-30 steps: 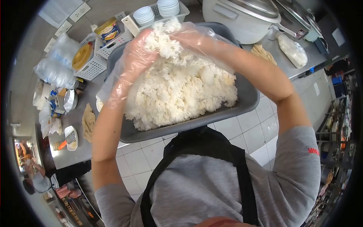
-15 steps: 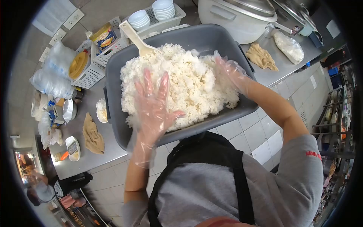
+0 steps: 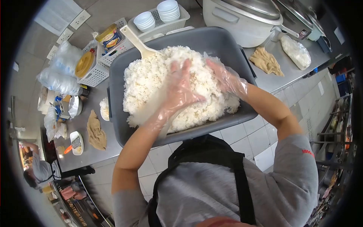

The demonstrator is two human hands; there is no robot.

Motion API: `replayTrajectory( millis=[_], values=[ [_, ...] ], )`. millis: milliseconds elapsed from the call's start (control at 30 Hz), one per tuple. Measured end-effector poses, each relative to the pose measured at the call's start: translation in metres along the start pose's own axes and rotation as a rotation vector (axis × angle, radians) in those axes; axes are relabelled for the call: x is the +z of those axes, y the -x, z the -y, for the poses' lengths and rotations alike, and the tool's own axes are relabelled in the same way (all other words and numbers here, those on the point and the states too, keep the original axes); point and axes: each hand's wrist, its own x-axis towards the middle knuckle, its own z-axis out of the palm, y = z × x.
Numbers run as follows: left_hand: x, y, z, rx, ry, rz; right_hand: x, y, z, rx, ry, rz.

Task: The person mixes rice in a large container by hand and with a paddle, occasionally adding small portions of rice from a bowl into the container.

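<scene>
A large grey tub (image 3: 230,49) on the steel counter is heaped with white cooked rice (image 3: 147,83). A cream rice paddle (image 3: 135,39) sticks out of the rice at the tub's far left corner. Both my hands wear clear plastic gloves. My left hand (image 3: 180,89) lies flat on top of the rice near the middle, fingers spread and pointing away. My right hand (image 3: 224,77) presses on the rice at the right side, fingers together and extended. Neither hand holds a clump that I can see.
White baskets with stacked bowls (image 3: 159,15) and a yellow box (image 3: 109,37) stand behind the tub. A big rice cooker (image 3: 245,19) is at the back right, brown cloths (image 3: 266,60) and a bagged item (image 3: 297,51) beside it. Plastic bags (image 3: 62,72) crowd the left counter.
A second ago both hands held a clump of rice up over the tub. They dropped it, spread apart, and now both rest on the rice heap, the left moved toward the middle.
</scene>
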Motion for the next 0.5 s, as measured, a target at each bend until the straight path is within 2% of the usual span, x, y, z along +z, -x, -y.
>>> replayTrajectory(
  millis=[67,133,167,267,300,333,400,500],
  values=[
    [0.003,-0.016,-0.01,0.042,-0.001,-0.031,0.006,0.008,0.002,-0.099,0.143,-0.154],
    [0.012,-0.032,-0.002,0.121,0.076,-0.066,-0.007,-0.003,-0.003,-0.148,-0.042,0.037],
    [0.015,-0.043,0.0,0.065,0.325,-0.1,-0.015,-0.007,-0.005,-0.176,-0.136,0.133],
    [-0.009,-0.071,-0.019,0.088,0.14,-0.127,-0.009,0.025,0.013,-0.472,-0.047,-0.055],
    [-0.021,-0.077,-0.027,0.085,0.067,-0.135,-0.021,0.008,0.02,-0.497,-0.138,0.003],
    [-0.031,-0.085,-0.034,0.008,-0.01,-0.035,-0.017,0.011,0.034,-0.629,0.244,-0.079],
    [-0.045,-0.102,-0.038,-0.142,-0.165,0.163,0.01,0.04,0.077,-0.634,1.013,-0.307],
    [-0.041,-0.1,-0.013,-0.09,-0.271,0.085,-0.012,0.008,0.091,-0.57,1.08,-0.204]
  ],
)
